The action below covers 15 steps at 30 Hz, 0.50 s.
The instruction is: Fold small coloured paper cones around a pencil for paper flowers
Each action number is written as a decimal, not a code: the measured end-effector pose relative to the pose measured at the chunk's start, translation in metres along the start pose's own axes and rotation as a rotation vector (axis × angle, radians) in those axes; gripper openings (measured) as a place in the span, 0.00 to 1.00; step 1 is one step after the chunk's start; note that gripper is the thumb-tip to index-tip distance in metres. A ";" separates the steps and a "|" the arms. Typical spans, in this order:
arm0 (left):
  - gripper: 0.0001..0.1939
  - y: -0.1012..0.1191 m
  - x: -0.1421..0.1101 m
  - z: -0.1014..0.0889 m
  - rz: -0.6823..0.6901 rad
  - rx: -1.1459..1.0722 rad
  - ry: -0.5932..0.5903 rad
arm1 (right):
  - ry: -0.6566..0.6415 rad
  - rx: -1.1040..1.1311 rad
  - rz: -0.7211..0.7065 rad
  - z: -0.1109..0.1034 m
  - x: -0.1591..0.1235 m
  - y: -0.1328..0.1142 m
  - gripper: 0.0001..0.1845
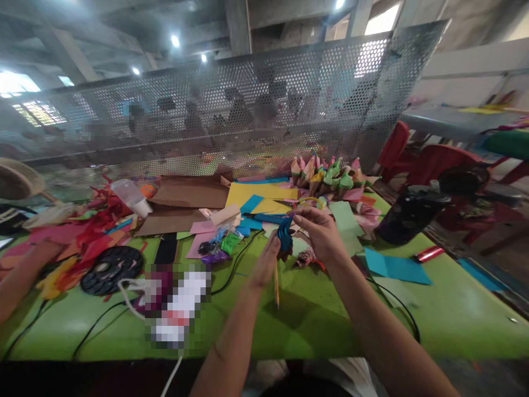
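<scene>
Both my hands meet over the middle of the green table point(314, 320). My left hand point(264, 264) pinches a thin wooden stick point(276, 286) that hangs down from a dark blue paper piece point(285, 234). My right hand point(320, 231) is closed round the top of that blue paper, fingers pointing left. Behind my hands lie yellow paper sheets point(256, 193) and blue paper sheets point(252, 205), and a cluster of finished paper flowers point(330, 176) in pink, green and yellow.
A perforated metal screen point(231, 110) closes the table's far side. Brown paper point(185, 193), a black reel point(111, 269), red scraps point(99, 220), black cables point(235, 264), a dark bottle point(407, 218) and a teal sheet point(397, 267) lie about. Another person's arm point(20, 275) rests at left. Red chairs point(430, 162) stand at right.
</scene>
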<state>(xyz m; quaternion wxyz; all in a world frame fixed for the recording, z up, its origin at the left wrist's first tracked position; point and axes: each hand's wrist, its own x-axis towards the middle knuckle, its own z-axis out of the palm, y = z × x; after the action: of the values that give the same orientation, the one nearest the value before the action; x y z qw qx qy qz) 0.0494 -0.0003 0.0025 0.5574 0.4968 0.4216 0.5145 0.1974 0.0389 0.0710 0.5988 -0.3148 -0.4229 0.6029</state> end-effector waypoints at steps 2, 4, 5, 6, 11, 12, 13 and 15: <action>0.39 0.004 -0.001 0.001 0.039 -0.011 -0.019 | -0.023 0.018 0.017 -0.001 0.000 0.000 0.21; 0.38 0.009 -0.002 0.003 0.069 0.017 -0.019 | -0.034 0.022 0.020 -0.002 0.001 0.001 0.21; 0.37 0.011 -0.003 0.004 0.077 0.045 -0.011 | -0.032 0.020 0.014 -0.003 0.002 0.001 0.20; 0.37 0.013 -0.003 0.004 0.087 0.073 0.001 | -0.028 0.017 0.007 -0.003 0.002 0.002 0.20; 0.35 0.019 -0.003 0.008 0.142 0.128 0.031 | -0.008 0.002 -0.007 -0.002 0.002 0.002 0.19; 0.35 0.020 -0.003 0.009 0.146 0.134 0.027 | -0.004 -0.005 -0.009 -0.002 0.002 0.002 0.19; 0.35 0.020 -0.003 0.009 0.150 0.141 0.023 | 0.000 -0.013 -0.011 -0.002 0.002 0.002 0.19; 0.34 0.019 -0.002 0.010 0.173 0.155 0.019 | 0.010 -0.028 -0.012 -0.002 0.002 0.002 0.20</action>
<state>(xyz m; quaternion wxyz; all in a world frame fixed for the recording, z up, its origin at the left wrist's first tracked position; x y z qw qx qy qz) 0.0559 -0.0043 0.0231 0.4666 0.5681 0.4209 0.5314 0.1985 0.0411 0.0682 0.6001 -0.3238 -0.4302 0.5916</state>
